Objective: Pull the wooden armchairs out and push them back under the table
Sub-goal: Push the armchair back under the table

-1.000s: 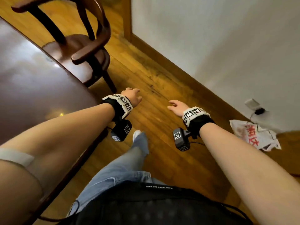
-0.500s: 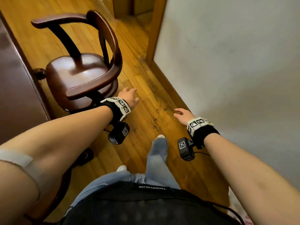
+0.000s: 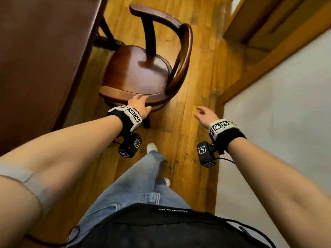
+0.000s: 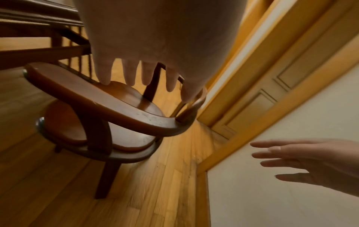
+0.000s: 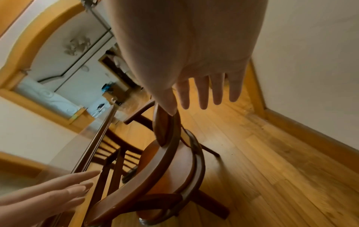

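Note:
A dark wooden armchair (image 3: 143, 68) with a curved back and arm rail stands pulled out beside the brown table (image 3: 44, 51), which runs along the left. My left hand (image 3: 139, 103) reaches over the chair's near armrest (image 4: 108, 104), its fingers (image 4: 129, 73) straight and spread; I cannot tell whether they touch the wood. My right hand (image 3: 204, 114) hovers to the right of the chair above the floor, fingers (image 5: 203, 92) spread and holding nothing. In the right wrist view the chair's back rail (image 5: 165, 130) lies just below my right thumb.
A white wall (image 3: 277, 122) with a wooden skirting and a door frame (image 3: 268, 33) closes the right side, leaving a narrow strip of wooden floor (image 3: 202, 68). My jeans-clad legs (image 3: 143, 176) stand behind the chair. Another chair (image 4: 73, 46) sits under the table.
I have stepped round behind the chair, so it now lies straight ahead. Both hands moved forward toward it, the left arriving over the near armrest.

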Motion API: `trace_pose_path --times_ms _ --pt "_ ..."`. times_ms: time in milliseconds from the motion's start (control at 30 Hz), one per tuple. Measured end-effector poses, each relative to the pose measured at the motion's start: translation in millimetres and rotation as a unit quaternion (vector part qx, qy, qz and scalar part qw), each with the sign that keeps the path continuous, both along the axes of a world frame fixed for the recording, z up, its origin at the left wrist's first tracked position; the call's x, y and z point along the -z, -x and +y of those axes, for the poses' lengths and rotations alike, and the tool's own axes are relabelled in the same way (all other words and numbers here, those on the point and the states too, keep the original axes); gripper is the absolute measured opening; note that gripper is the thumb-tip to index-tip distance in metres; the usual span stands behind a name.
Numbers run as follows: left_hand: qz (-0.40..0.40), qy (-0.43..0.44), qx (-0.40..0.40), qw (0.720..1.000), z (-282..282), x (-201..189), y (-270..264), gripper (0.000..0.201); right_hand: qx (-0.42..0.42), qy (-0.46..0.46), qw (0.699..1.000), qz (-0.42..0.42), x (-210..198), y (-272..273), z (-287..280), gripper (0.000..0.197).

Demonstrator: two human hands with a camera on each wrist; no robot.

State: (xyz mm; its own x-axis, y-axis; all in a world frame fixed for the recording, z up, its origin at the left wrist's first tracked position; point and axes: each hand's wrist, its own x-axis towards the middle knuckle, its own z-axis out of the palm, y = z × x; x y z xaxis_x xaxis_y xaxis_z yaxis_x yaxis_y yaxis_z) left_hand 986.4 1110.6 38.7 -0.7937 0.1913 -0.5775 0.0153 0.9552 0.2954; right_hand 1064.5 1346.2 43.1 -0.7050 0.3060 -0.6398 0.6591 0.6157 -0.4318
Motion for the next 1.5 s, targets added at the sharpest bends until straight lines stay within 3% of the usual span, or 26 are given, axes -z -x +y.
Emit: trace_pose_path --times_ms 100,367,533,767,833,967,1167,1333,1500 --pt "-0.011 0.0 -0.048 0.999 7.3 14.9 35.8 0.057 -0.031 0.011 0.999 -0.005 9.8 61.3 2.4 0.055" --pt "-0.052 -0.003 -0.138 0.989 26.8 63.1 116.9 0.051 0.004 0.043 0.999 0.0 35.5 201.0 14.8 0.072" --pt "-0.091 0.017 -0.162 0.982 38.2 90.4 141.0 0.04 0.052 0.063 0.996 0.02 64.3 245.8 23.5 0.077" --pt "-0.141 0.069 -0.187 0.97 43.4 125.6 134.9 0.04 0.064 0.117 0.991 -0.013 100.7 252.6 39.8 0.088" --pt "-0.133 0.09 -0.169 0.972 48.1 125.9 129.4 0.044 0.072 0.142 0.987 -0.02 108.3 251.8 41.9 0.092" --pt "-0.084 0.127 -0.16 0.975 65.3 131.7 116.1 0.045 0.075 0.184 0.98 -0.029 119.0 251.2 49.4 0.08" --pt "-0.047 0.134 -0.175 0.974 81.9 139.3 101.6 0.041 0.07 0.187 0.98 -0.02 124.1 252.9 55.6 0.095" --pt "-0.042 0.133 -0.184 0.973 88.7 141.9 73.3 0.042 0.077 0.186 0.979 -0.002 131.5 233.7 61.8 0.088" --pt "-0.055 0.112 -0.199 0.972 90.4 140.0 12.6 0.042 0.037 0.171 0.984 -0.023 130.3 182.7 66.2 0.08"
